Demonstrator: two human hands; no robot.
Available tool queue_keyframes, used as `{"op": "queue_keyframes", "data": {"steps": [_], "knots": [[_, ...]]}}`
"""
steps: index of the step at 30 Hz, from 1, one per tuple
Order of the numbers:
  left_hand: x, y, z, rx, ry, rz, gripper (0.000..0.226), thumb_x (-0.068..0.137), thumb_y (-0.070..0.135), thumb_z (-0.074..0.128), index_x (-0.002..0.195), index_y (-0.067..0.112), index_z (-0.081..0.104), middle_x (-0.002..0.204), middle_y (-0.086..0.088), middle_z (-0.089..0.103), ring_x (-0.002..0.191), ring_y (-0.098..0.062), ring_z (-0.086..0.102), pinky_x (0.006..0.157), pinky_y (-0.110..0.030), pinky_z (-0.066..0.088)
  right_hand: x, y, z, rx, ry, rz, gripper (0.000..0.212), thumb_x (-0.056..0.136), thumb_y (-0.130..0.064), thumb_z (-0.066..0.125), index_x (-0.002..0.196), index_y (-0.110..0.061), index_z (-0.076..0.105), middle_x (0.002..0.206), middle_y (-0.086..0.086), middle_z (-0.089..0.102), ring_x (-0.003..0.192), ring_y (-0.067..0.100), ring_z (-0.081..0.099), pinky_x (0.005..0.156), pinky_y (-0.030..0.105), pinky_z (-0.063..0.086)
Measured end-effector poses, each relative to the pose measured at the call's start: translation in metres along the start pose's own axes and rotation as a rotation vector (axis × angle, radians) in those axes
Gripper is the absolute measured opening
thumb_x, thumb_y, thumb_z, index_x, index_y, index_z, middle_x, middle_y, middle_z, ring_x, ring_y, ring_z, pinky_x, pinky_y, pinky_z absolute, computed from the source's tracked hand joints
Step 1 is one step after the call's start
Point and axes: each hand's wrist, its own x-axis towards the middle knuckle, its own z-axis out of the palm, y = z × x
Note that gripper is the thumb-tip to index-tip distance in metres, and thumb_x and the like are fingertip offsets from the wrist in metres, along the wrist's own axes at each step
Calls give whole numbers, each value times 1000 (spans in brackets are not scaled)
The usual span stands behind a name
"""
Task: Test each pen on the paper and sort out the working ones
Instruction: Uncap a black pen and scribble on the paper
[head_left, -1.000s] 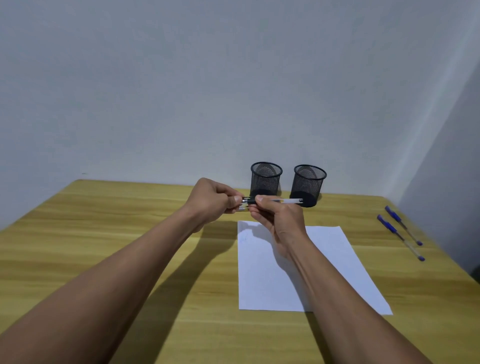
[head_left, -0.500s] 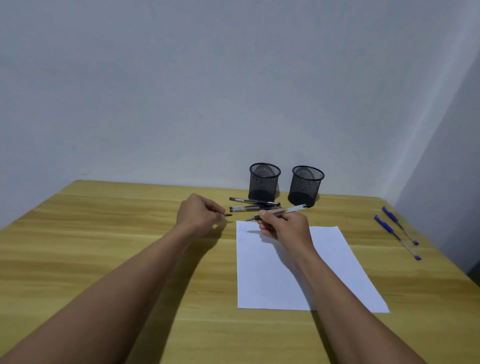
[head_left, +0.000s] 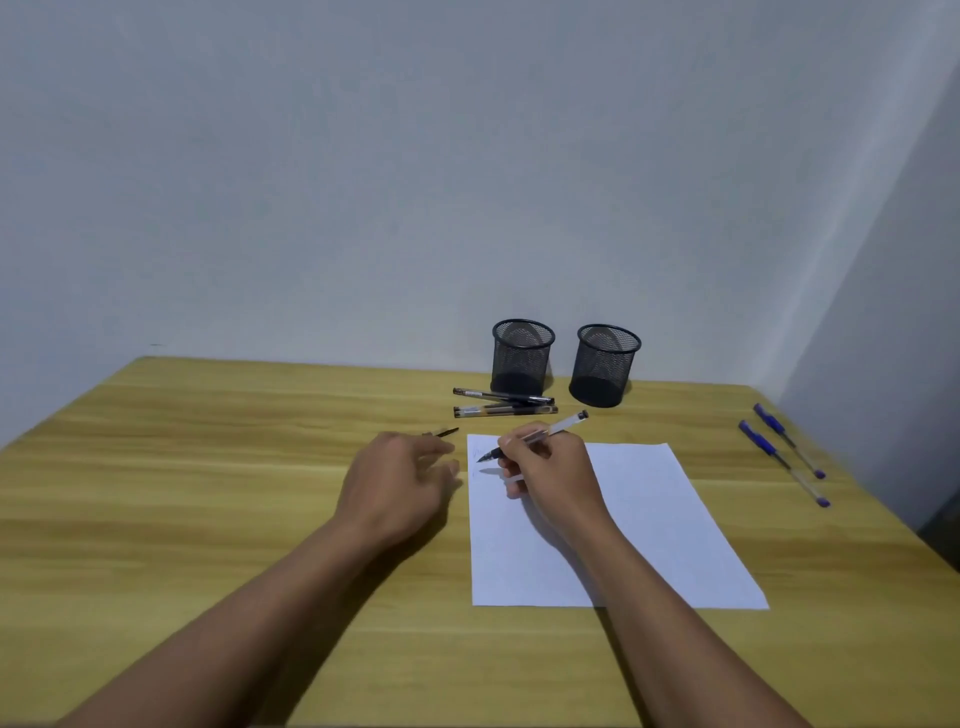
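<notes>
The fingers of the right hand are pinched around a clear-barrelled pen, gripping it near its dark front section, with the tip pointing down and left over the far left corner of the white paper; whether the tip touches the sheet cannot be told, though faint marks show on the paper just beside it. The pen's back end slants up and to the right, past the knuckles. The left hand rests just off the paper's left edge, its fingers loosely curled and slightly blurred, holding nothing that can be seen. A small dark pen cap lies on the desk just beyond that hand's fingertips. Further back, two black pens lie side by side, nearly parallel to the desk's far edge, close in front of the left mesh cup. The right mesh cup stands just beside the first one, both upright near the wall. Well apart to the right, two blue pens lie next to each other near the desk's right edge.
</notes>
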Motion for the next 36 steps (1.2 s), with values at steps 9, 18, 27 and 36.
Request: {"op": "queue_keyframes", "data": {"steps": [9, 18, 27, 36], "knots": [[-28, -4, 13, 215, -222, 47, 64, 87, 72, 44, 143, 40, 46, 160, -2, 31, 150, -23, 19, 119, -47, 15, -9, 10, 3, -155, 42, -47, 18, 90, -23, 70, 79, -9, 69, 61, 5, 70, 54, 18, 62, 52, 32, 51], [-30, -10, 17, 190, -218, 64, 62, 89, 67, 46, 144, 39, 46, 161, 0, 29, 151, -19, 17, 121, -47, 13, -10, 16, 4, -222, 16, -42, 17, 86, -31, 72, 80, -15, 71, 66, 1, 73, 61, 17, 70, 63, 39, 60], [-30, -9, 17, 211, -212, 54, 62, 88, 69, 44, 144, 41, 45, 161, 3, 28, 151, -17, 17, 121, -46, 13, -12, 16, 5, -219, 32, -2, 11, 87, -27, 74, 82, -18, 72, 73, -2, 75, 73, 18, 76, 71, 49, 65], [-30, -8, 17, 219, -207, 56, 62, 88, 69, 43, 143, 42, 45, 160, 3, 29, 151, -17, 17, 121, -46, 14, -13, 14, 4, -276, 83, -10, 15, 89, -26, 70, 78, -15, 71, 67, 2, 74, 63, 20, 74, 65, 48, 64]]}}
